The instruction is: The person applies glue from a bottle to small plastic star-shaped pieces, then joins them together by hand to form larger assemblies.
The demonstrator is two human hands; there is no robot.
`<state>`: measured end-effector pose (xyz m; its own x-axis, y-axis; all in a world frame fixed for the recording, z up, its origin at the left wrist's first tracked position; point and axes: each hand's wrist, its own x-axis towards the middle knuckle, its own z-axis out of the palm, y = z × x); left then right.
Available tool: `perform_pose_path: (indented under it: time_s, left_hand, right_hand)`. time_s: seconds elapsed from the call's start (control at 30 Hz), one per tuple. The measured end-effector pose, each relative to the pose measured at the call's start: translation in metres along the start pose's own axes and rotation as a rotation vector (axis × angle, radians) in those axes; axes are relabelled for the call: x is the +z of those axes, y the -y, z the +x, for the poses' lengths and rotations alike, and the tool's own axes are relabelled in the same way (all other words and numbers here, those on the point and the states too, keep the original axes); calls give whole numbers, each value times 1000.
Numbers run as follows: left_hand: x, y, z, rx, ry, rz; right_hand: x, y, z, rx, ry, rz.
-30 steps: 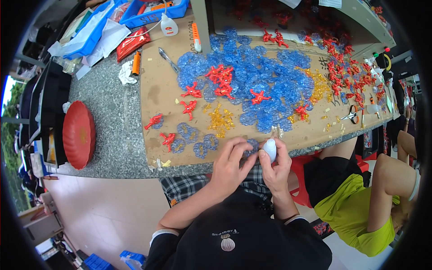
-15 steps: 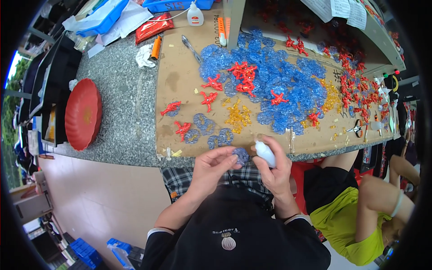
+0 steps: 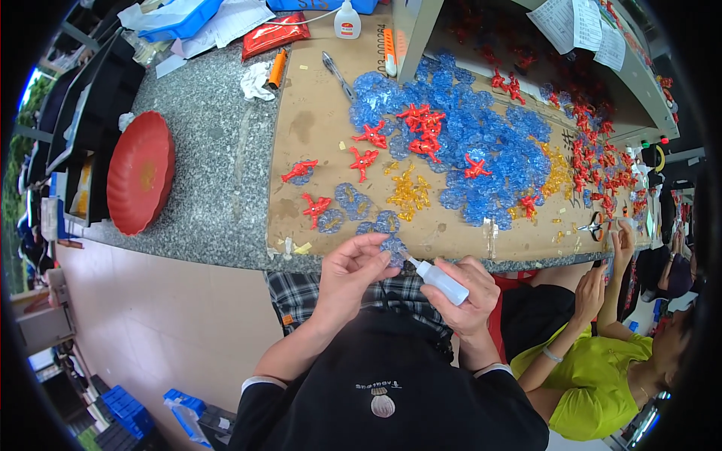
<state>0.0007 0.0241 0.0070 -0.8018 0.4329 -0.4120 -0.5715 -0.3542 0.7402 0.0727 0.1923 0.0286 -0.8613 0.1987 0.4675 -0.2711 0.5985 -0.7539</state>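
Observation:
Between thumb and fingers, my left hand (image 3: 353, 273) pinches a clear blue plastic piece (image 3: 392, 250) just off the table's front edge. A small white squeeze bottle (image 3: 444, 283) lies in the closed grip of my right hand (image 3: 472, 299). Its thin nozzle points left and meets or nearly meets the blue piece. Several loose blue rings (image 3: 352, 201) lie on the cardboard beyond my left hand. Past them are small amber pieces (image 3: 408, 193) and red figures (image 3: 363, 162). A large heap of blue pieces (image 3: 481, 143) spreads farther back.
A red scalloped dish (image 3: 140, 173) stands at the left beside black trays (image 3: 98, 113). Pliers or tweezers (image 3: 338, 76), an orange lighter-like stick (image 3: 277, 69) and a glue bottle (image 3: 347, 21) lie toward the back. Under a metal shelf (image 3: 639, 98) are more pieces. A co-worker in yellow-green (image 3: 602, 376) sits at right.
My right hand has turned the bottle so its nozzle now points at the blue piece. The view has shifted slightly. The co-worker's hands have risen over the table edge.

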Motion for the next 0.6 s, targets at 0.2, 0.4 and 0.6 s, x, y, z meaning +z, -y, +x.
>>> perform_pose_path:
  time_s: [0.2,0.4,0.6]
  left_hand:
    - [0,-1,1,-1,11,-14]
    - [0,-3,1,-4,24,2]
    - [2,-2,2,-3,4,24]
  right_hand:
    - [1,2,1,9,9,-18]
    - [0,2,3,-16,17,-52]
    - [-4,2,-2,91,55,-29]
